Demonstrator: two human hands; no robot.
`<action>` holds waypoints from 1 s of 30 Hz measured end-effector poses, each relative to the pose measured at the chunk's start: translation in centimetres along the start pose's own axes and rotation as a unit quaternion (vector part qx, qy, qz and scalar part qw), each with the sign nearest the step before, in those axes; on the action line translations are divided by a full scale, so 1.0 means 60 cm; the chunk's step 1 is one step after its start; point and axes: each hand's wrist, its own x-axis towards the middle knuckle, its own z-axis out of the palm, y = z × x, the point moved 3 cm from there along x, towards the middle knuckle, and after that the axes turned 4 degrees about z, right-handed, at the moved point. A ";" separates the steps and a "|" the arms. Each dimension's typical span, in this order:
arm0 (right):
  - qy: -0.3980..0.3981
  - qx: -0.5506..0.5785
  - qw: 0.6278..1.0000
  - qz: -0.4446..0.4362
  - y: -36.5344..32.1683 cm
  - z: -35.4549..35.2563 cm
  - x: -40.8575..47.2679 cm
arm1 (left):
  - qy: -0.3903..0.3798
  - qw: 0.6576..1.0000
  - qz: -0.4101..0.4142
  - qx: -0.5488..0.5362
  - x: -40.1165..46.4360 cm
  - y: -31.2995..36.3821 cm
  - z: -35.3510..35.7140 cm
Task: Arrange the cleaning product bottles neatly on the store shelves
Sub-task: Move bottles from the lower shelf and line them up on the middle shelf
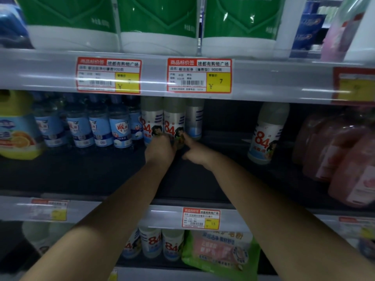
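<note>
Two hands meet at mid-frame on the middle shelf (101, 175). Left hand (160, 148) and right hand (193, 152) bracket an 84 bottle (174, 123), apparently squaring it into its row; finger closure is indiscernible. Another 84 bottle (265, 134) stands apart, right.

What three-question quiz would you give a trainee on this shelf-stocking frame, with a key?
1. True or false: both hands are at the same white 84 bottle on the middle shelf.
2. Which side of the hands does the lone 84 bottle stand on: A) left, B) right?
3. What colour are the labels on the big containers on the top shelf?

Key:
1. True; the left hand and right hand meet at its base.
2. B.
3. Green.
</note>
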 end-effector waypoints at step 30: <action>0.024 0.126 0.990 -0.065 -0.003 -0.002 0.020 | -0.015 0.996 0.078 0.048 -0.018 0.031 -0.002</action>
